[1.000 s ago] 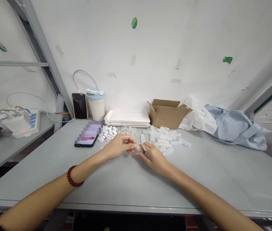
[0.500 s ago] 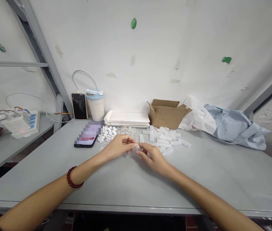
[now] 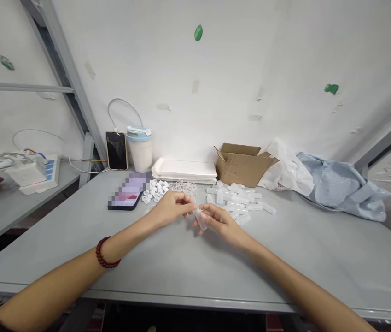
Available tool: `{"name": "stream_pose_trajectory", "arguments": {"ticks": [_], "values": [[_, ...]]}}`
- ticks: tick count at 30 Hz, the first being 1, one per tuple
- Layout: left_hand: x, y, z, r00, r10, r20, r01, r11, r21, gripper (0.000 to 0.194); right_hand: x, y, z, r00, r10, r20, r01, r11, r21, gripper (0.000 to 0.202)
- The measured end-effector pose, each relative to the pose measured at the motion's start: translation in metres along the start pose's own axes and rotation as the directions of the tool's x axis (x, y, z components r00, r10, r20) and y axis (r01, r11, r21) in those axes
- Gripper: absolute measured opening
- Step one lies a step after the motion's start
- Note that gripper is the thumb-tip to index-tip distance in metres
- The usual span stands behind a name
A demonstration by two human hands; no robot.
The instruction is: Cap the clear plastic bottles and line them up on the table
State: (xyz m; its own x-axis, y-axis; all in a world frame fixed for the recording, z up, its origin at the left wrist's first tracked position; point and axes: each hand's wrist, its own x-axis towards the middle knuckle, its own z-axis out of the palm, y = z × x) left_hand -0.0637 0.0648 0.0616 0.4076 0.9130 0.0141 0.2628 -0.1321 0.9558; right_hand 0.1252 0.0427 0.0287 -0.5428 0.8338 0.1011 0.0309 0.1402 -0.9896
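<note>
In the grip of the right hand [image 3: 220, 222], a small translucent plastic bottle [image 3: 201, 223] leans left, the left hand [image 3: 173, 210] pinching its top.

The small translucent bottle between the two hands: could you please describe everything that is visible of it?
The small translucent bottle is whitish, apparently plastic, with a longish body and a narrower upper end. It is tilted, its top leaning towards the left hand, and seems held above the table. Fingers of the right hand grip its body; the left fingers are at its top. They partly hide it, so I cannot tell whether it is capped or filled.
</note>
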Motion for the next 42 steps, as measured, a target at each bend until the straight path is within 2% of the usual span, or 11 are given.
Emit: {"name": "stream_pose_trajectory", "arguments": {"ticks": [3, 6, 9, 12, 20, 22, 27, 31, 34, 37, 42], "values": [[0.002, -0.002, -0.003, 0.998, 0.006, -0.064, -0.004, 1.0, 0.022, 0.017, 0.002, 0.003, -0.003, 1.0, 0.014, -0.017, -0.013, 0.996, 0.091, 0.031], [0.004, -0.005, -0.006, 0.996, 0.063, -0.069, -0.051, 0.985, 0.168, 0.016, 0.002, 0.007, -0.005, 0.998, 0.05, -0.038, -0.042, 0.981, 0.187, 0.033], [0.003, -0.008, -0.006, 0.984, 0.164, -0.07, -0.122, 0.905, 0.408, 0.015, 0.002, 0.008, -0.006, 0.994, 0.097, -0.046, -0.083, 0.967, 0.239, 0.033], [-0.001, -0.006, -0.001, 0.966, 0.253, -0.063, -0.185, 0.834, 0.52, 0.018, 0.002, 0.007, -0.005, 0.993, 0.106, -0.049, -0.09, 0.961, 0.262, 0.033], [-0.008, 0.0, 0.011, 0.945, 0.326, 0.007, -0.285, 0.814, 0.507, 0.02, 0.0, 0.0, -0.002, 0.993, 0.01, -0.122, -0.007, 1.0, 0.03, 0.034], [-0.009, -0.004, 0.012, 0.911, 0.412, 0.023, -0.352, 0.746, 0.565, 0.023, 0.0, -0.002, -0.001, 0.993, 0.003, -0.122, -0.001, 1.0, 0.012, 0.035], [-0.007, -0.018, 0.016, 0.757, 0.645, 0.106, -0.523, 0.499, 0.691, 0.022, 0.0, -0.007, 0.0, 0.996, -0.011, -0.093, 0.011, 1.0, -0.001, 0.033], [-0.005, -0.022, 0.017, 0.706, 0.696, 0.131, -0.558, 0.433, 0.708, 0.021, -0.001, -0.008, -0.001, 0.997, 0.001, -0.078, -0.006, 0.998, -0.061, 0.031], [-0.005, -0.019, 0.015, 0.715, 0.691, 0.106, -0.549, 0.461, 0.697, 0.02, -0.002, -0.008, -0.002, 0.996, -0.008, -0.089, -0.004, 0.991, -0.137, 0.028], [-0.005, -0.011, 0.009, 0.761, 0.646, 0.053, -0.523, 0.563, 0.64, 0.008, -0.004, -0.01, -0.003, 0.987, -0.066, -0.149, 0.012, 0.942, -0.336, 0.027], [-0.003, -0.002, -0.002, 0.85, 0.479, 0.22, -0.526, 0.748, 0.404, 0.022, -0.006, -0.008, -0.004, 0.959, -0.256, -0.119, 0.129, 0.771, -0.624, 0.028]]}}
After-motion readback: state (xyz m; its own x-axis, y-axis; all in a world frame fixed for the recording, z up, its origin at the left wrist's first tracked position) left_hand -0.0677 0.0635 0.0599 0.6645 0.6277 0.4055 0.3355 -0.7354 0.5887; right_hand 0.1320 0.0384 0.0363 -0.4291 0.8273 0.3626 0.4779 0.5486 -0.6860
